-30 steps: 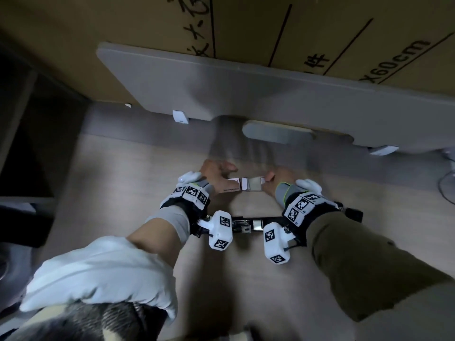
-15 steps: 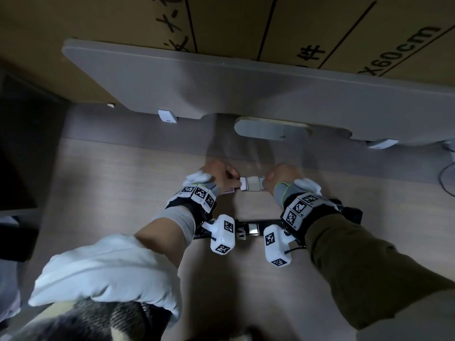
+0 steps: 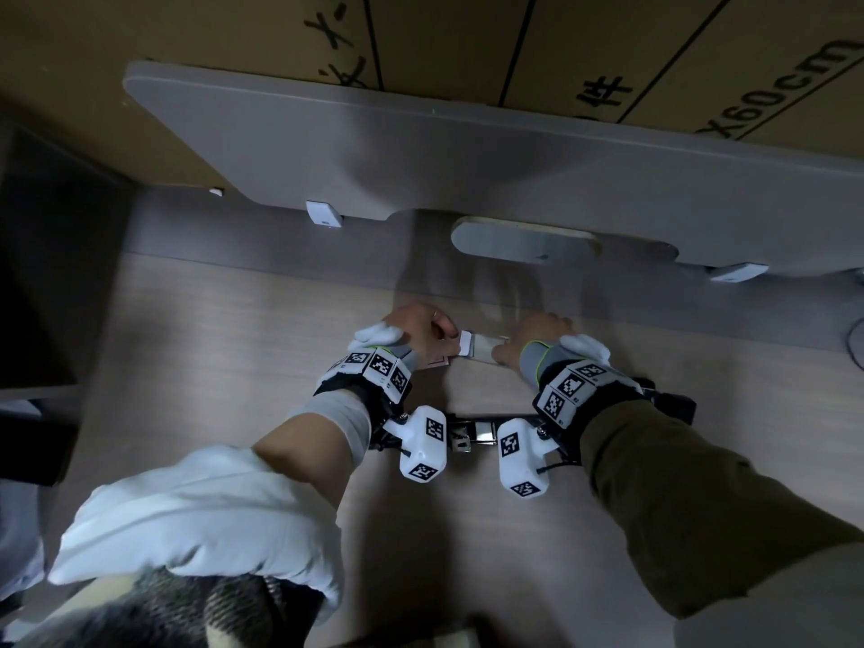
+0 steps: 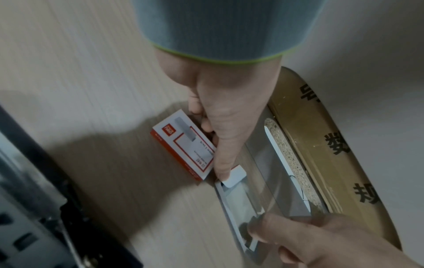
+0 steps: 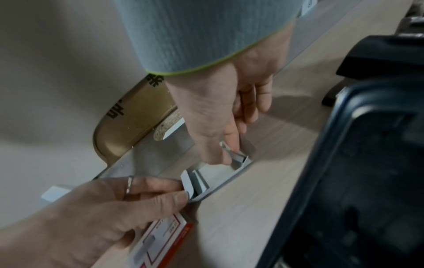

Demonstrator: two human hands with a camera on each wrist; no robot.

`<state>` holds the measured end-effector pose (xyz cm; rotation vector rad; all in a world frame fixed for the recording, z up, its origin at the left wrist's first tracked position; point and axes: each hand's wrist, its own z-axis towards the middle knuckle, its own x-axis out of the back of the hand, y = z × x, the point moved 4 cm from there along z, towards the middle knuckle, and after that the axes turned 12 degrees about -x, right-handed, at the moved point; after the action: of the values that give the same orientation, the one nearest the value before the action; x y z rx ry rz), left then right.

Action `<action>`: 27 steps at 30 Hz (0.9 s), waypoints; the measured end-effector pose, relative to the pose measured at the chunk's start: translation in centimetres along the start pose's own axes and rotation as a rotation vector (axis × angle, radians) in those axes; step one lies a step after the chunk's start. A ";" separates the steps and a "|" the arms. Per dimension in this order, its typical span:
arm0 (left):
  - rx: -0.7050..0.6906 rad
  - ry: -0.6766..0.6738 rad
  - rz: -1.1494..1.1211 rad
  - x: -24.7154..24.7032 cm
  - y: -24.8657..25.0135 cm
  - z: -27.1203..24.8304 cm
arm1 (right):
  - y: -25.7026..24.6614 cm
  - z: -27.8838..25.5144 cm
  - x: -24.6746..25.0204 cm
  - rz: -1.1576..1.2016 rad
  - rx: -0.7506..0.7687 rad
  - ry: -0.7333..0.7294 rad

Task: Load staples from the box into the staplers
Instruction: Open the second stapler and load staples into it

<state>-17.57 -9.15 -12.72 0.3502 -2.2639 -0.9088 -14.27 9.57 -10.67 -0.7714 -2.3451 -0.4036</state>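
Note:
A small staple box lies apart on the wooden table. Its red-and-white sleeve (image 4: 183, 145) (image 5: 160, 241) (image 3: 437, 362) rests under my left hand (image 3: 421, 329) (image 4: 224, 127). The grey inner tray (image 3: 484, 348) (image 4: 238, 199) (image 5: 213, 179) lies out of the sleeve between both hands. My left thumb and fingers pinch the tray's white end flap (image 4: 236, 175) (image 5: 187, 183). My right hand (image 3: 533, 339) (image 5: 218, 127) pinches the tray's other end, where something shiny shows. A black stapler (image 3: 467, 432) (image 5: 367, 163) lies open nearer me, partly hidden by the wrist cameras.
A grey board (image 3: 467, 156) leans against a cardboard box (image 3: 654, 49) just behind the hands. A grey oval cut-out piece (image 3: 523, 238) lies at its foot. Dark furniture (image 3: 46, 273) borders the table on the left. A cable (image 3: 853, 343) shows at the right edge.
The tray has come further out of the sleeve. My left fingers have moved onto the tray's white end flap. My right hand has stayed on the other end.

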 end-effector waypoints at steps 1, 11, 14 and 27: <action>-0.005 0.020 0.008 0.1 0.1 -0.1 | 0.1 -0.2 0.2 0.009 0.005 -0.007; 0.016 0.260 -0.105 2.2 2.3 -4.3 | 0.4 -6.0 2.8 0.094 0.064 0.054; -0.042 0.324 -0.201 2.7 3.6 -6.4 | -0.3 -8.2 3.0 0.213 0.181 0.067; -0.069 0.332 -0.545 2.4 0.0 -14.8 | -4.8 -14.8 -1.6 0.421 0.435 0.044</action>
<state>-9.44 -17.86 -3.56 1.0397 -1.8499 -1.0960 -9.26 -1.60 -0.97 -0.9879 -2.0478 0.2595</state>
